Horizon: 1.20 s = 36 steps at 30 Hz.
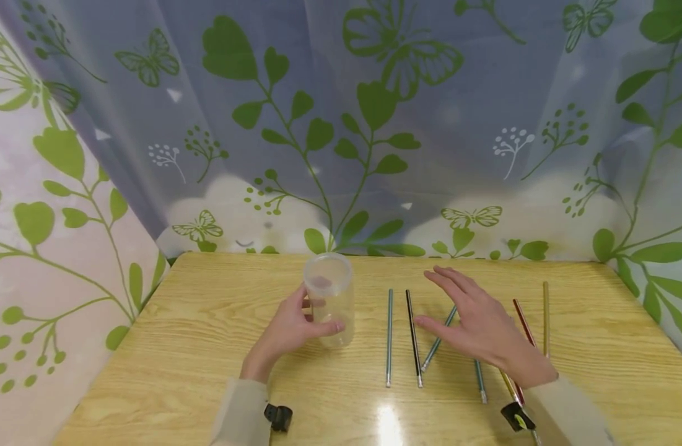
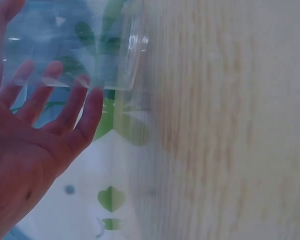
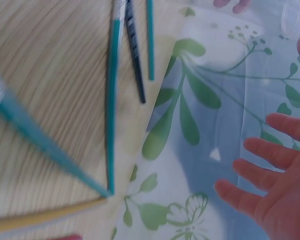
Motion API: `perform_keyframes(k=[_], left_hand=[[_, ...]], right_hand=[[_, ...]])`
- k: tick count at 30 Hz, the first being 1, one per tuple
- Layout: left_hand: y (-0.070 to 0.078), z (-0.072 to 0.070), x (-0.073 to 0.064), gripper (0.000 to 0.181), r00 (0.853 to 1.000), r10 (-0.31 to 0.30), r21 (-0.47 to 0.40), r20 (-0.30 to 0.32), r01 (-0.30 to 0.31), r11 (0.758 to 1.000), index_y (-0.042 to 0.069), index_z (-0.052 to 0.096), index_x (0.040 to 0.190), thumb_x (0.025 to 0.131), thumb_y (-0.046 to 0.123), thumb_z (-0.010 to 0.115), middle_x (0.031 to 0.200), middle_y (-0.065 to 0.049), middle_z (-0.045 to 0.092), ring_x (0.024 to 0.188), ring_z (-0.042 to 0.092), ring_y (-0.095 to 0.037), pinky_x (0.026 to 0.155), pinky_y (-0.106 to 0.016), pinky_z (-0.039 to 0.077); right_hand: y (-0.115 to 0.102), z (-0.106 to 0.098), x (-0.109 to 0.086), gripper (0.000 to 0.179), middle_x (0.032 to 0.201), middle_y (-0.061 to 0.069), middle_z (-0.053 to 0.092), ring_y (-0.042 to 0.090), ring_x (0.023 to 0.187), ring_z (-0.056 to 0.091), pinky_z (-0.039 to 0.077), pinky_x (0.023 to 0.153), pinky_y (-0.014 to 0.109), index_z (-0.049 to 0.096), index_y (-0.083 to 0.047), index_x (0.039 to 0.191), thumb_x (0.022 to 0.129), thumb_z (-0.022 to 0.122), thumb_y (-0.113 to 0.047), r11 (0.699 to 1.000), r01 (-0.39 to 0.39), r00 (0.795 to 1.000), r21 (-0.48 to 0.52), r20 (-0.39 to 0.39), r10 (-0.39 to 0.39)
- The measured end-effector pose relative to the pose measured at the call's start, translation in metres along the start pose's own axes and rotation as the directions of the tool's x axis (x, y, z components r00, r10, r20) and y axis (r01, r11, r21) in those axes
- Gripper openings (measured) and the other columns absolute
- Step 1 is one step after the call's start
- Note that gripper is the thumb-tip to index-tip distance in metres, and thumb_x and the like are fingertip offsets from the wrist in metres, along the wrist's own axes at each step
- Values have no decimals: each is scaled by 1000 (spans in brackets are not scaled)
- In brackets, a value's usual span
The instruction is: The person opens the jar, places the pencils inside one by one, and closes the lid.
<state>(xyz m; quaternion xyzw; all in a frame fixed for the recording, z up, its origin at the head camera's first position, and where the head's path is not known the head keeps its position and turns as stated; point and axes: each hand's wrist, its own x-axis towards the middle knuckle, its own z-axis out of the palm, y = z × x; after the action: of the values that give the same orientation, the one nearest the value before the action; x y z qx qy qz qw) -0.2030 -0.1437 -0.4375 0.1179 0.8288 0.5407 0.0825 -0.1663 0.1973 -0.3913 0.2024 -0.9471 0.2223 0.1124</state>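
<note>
My left hand holds a clear plastic cup upright, with the thumb across its near side and the fingers behind it. In the left wrist view the fingertips of the left hand lie along the wall of the cup. My right hand hovers palm down over several pencils, its fingers extended and holding nothing. Nearest to it lies a slanted teal pencil, partly covered by the hand. Left of that, a black pencil and another teal pencil lie roughly side by side.
Under the right forearm lie another teal pencil, a red pencil and a gold pencil, their erasers towards me where visible. Behind the wooden table hangs a leaf-patterned curtain; a similar cloth borders the left side.
</note>
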Motion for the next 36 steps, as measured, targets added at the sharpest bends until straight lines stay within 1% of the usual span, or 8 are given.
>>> perform_keyframes(k=[3,7,15,20,24,28,32,36], left_hand=[[-1,0,-3,79,1000,16,-9,17,-15,1000,29,50,142,76,31,92,136,-11,59,119,62,-32,90,-42,58],[-1,2,-8,81,999,22,-3,34,-22,1000,28,49,143,74,30,93,135,-10,59,117,64,-31,91,-40,59],[4,5,-12,85,992,92,-18,90,-91,996,26,48,146,74,26,93,137,-4,61,122,62,-32,93,-44,59],[5,6,-14,83,989,107,-14,104,-106,994,25,48,145,75,25,92,137,-3,61,122,63,-33,93,-46,59],[6,6,-15,81,990,109,13,94,-111,994,27,50,144,74,27,92,136,1,61,123,61,-29,94,-46,58],[7,7,-16,83,989,108,32,101,-111,993,29,49,144,73,29,93,137,3,61,122,60,-24,92,-44,58],[7,8,-16,85,986,118,31,117,-122,992,31,48,144,73,28,92,137,5,61,120,60,-19,91,-42,58],[8,9,-16,87,984,130,41,122,-136,990,32,46,145,72,29,93,136,7,61,115,60,-18,88,-40,57]], right_hand=[[-8,3,4,74,160,11,43,40,144,44,49,97,67,44,-20,155,94,67,-56,999,0,1000,41,7,-1],[-20,8,11,75,161,9,42,38,145,44,49,100,66,43,-21,155,93,68,-55,997,15,1000,81,18,-17],[-45,17,25,78,158,10,47,35,144,47,51,101,62,46,-19,153,89,73,-54,989,122,992,81,-51,-118],[-59,21,34,82,159,9,46,32,150,39,48,107,61,44,-18,154,87,74,-55,979,182,982,96,-62,-177],[-71,23,43,87,160,8,44,32,153,35,43,113,60,43,-16,155,85,75,-57,970,217,976,107,-57,-212],[-80,29,51,90,160,10,44,33,153,35,41,114,61,43,-13,154,83,77,-58,961,250,968,118,-65,-244],[-87,35,57,94,160,10,43,31,154,32,38,116,60,42,-12,154,82,79,-58,955,249,968,162,-51,-244],[-94,39,60,93,160,6,44,28,155,32,40,115,60,43,-15,153,80,80,-60,957,210,978,199,-36,-207]])
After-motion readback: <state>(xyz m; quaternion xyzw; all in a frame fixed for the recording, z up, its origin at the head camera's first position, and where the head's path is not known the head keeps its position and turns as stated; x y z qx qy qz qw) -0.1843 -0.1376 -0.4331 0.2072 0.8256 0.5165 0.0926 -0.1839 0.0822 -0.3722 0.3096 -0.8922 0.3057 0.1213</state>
